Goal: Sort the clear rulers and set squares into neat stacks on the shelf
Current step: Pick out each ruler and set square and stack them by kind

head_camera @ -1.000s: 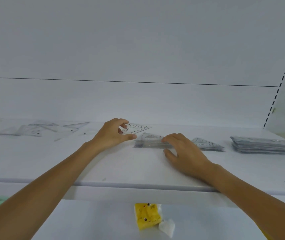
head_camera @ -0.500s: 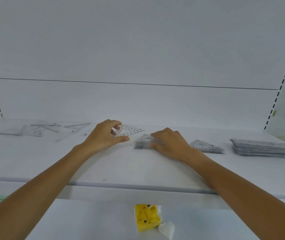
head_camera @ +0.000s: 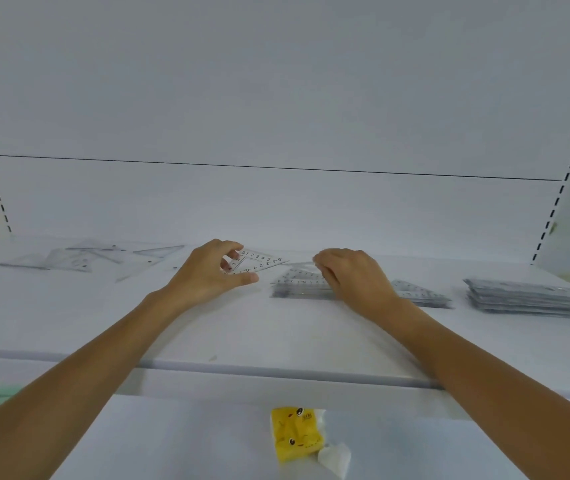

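Left hand [head_camera: 207, 273]: pinches one set square [head_camera: 259, 262] just left of the stack [head_camera: 295, 287], likely to add it
Right hand [head_camera: 354, 277]: fingers bent over stack, probably steadying; grip unclear
Unsorted pieces [head_camera: 86, 258]: far left on shelf [head_camera: 276, 336]

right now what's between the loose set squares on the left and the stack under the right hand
In the head view, the left hand sits there, pinching a small numbered set square. The rest of that stretch is bare shelf.
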Motion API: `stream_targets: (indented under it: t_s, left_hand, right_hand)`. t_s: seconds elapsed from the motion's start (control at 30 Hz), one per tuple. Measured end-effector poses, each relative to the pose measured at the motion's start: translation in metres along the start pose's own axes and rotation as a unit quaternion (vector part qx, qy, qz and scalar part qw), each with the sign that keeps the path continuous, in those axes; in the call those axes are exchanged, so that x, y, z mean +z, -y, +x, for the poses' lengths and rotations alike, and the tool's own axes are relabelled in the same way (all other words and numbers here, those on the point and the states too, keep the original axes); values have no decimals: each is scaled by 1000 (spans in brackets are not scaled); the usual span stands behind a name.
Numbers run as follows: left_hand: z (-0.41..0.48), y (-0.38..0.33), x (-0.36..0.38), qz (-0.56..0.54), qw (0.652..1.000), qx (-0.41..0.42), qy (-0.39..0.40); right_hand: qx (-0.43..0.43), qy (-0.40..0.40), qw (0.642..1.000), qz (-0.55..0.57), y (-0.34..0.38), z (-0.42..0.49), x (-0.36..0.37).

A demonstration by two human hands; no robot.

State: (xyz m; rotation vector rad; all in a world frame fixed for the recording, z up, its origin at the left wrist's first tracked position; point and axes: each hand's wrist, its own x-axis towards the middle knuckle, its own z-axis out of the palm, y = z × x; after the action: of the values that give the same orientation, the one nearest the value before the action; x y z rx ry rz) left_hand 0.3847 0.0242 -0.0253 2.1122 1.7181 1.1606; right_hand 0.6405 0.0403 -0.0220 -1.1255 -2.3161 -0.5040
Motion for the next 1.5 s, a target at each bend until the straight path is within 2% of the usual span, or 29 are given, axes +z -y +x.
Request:
stream_targets:
  t_s: [0.13, 0.37, 0.6, 0.87, 1.03, 1.17, 1.23, 1.4, 1.5]
  left_hand:
    - [6, -19, 8, -10, 1000, 18, -20]
    - [6, -65, 41, -10, 997, 71, 11]
    - [0, -95, 69, -18, 995, 82, 45]
    - [-8, -96, 76, 6, 996, 75, 51]
    - [-1, -105, 81, -6, 996, 74, 45]
    - [12, -119, 89, -9, 995, 81, 51]
    - [20, -130, 98, -5, 995, 78, 68]
    - [33, -155, 128, 0, 987, 86, 137]
    - [38, -158, 143, 14, 985, 94, 147]
  right_hand:
    - [15, -78, 997, 17, -19, -16, -21]
    - [133, -103, 984, 53, -74, -61, -38]
    - [154, -64, 980, 111, -85, -83, -37]
    - [170, 60, 979, 92, -87, -88, -35]
    - [164, 44, 981, 91, -79, -94, -47]
    - [133, 105, 976, 134, -68, -121, -62]
    - [114, 112, 977, 144, -65, -130, -64]
    - [128, 113, 977, 130, -63, -128, -63]
    - [123, 108, 978, 129, -65, -130, -61]
